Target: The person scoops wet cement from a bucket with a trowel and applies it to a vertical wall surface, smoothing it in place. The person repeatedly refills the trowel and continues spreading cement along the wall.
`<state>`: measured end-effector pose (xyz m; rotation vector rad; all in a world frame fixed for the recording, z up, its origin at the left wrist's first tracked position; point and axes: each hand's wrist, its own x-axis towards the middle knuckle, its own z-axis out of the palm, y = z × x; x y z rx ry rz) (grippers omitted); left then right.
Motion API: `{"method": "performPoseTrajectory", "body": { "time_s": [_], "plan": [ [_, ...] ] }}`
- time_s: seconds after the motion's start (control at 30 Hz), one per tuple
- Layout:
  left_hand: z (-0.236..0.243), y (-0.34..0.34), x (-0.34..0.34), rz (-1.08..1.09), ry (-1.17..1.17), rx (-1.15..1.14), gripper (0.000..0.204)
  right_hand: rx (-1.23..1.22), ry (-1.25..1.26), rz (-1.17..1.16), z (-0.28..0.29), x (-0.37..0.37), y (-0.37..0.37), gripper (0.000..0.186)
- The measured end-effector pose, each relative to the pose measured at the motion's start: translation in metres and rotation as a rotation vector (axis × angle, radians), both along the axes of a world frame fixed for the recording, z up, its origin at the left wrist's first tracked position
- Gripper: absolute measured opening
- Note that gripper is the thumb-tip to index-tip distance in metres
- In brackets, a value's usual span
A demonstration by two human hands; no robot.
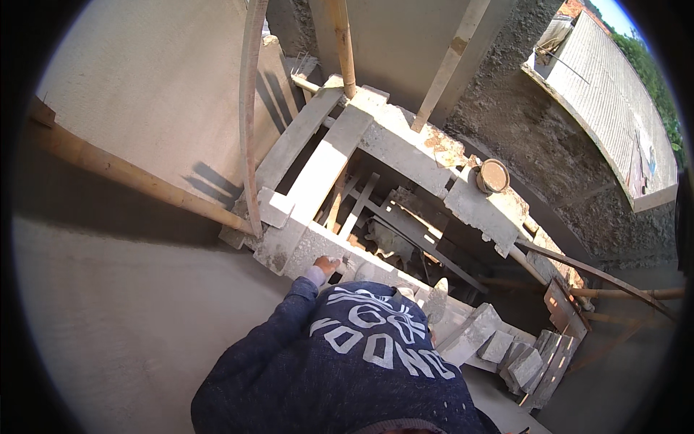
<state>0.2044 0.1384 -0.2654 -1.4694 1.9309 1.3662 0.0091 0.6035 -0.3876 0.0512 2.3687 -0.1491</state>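
Note:
My left hand reaches down to the mortar-spattered plank in front of me. Its fingers are curled; whether anything small is in them does not show. A trowel with a grey-coated blade sticks up beyond the right side of my dark sweatshirt. Only a sliver of my right hand shows at the trowel's lower end, closed round its hidden handle. The sweatshirt covers the rest of that hand and arm. Right of the trowel lies a pale grey block on the planks.
Scaffold planks frame an open gap with crossed boards below. A bucket of mortar stands on the far planks. Bamboo poles and wooden uprights rise around. Several grey blocks lie at right; plastered walls enclose the left.

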Motion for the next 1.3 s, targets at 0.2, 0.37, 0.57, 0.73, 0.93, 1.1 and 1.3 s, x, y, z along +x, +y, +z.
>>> {"method": "performPoseTrajectory", "body": {
  "time_s": [0.2,0.37,0.57,0.73,0.93,1.1,1.3],
  "plan": [
    [-0.052,0.037,0.056,0.227,-0.187,-0.091,0.069,0.019,-0.066,0.018,0.038,-0.027,0.019,0.064],
    [-0.125,0.058,0.091,0.411,0.017,0.017,0.052,-0.042,-0.024,-0.106,0.114,-0.076,-0.013,0.059],
    [-0.09,0.082,0.023,0.153,0.148,0.054,0.04,-0.031,-0.015,-0.236,0.135,-0.115,-0.001,0.064],
    [-0.086,0.09,-0.008,0.26,0.09,0.051,0.037,-0.071,-0.01,-0.255,0.111,-0.107,0.018,0.07],
    [-0.111,0.064,-0.013,0.081,0.058,-0.015,0.04,-0.083,-0.203,-0.072,0.094,-0.079,0.034,0.066],
    [-0.128,0.042,-0.028,0.3,0.058,0.113,0.043,-0.07,-0.296,-0.109,0.086,-0.06,0.04,0.061],
    [-0.126,0.059,-0.041,0.379,0.173,0.09,0.043,-0.086,-0.249,-0.156,0.093,-0.057,0.061,0.06]
  ]
}}
